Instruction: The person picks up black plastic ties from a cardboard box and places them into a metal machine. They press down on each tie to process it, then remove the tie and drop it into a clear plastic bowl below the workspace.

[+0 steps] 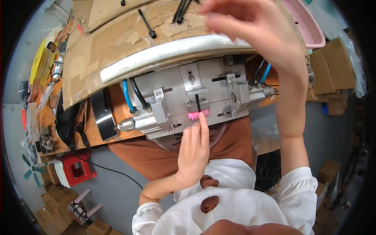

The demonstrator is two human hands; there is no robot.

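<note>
My left hand [194, 150] reaches up to the metal fixture with its index finger stretched out and the other fingers loosely bent. That fingertip touches a small pink cylindrical piece [193, 116] and the lower end of a thin black rod [197, 102] standing against it. The piece lies at the front of the fixture [180, 103], between two side cylinders with hoses. My right hand [250, 29] is raised over the cardboard at the upper right, smeared by motion; I cannot make out anything in it. Close to it are several black rods with thick ends [181, 13].
Cardboard [90, 70] with a white padded roll [164, 55] along its edge covers the back of the fixture. Another black rod [147, 24] lies on it. A pink tub [307, 23] stands at right. Blue hoses [127, 97] rise at left beside a dark shiny plate [103, 115].
</note>
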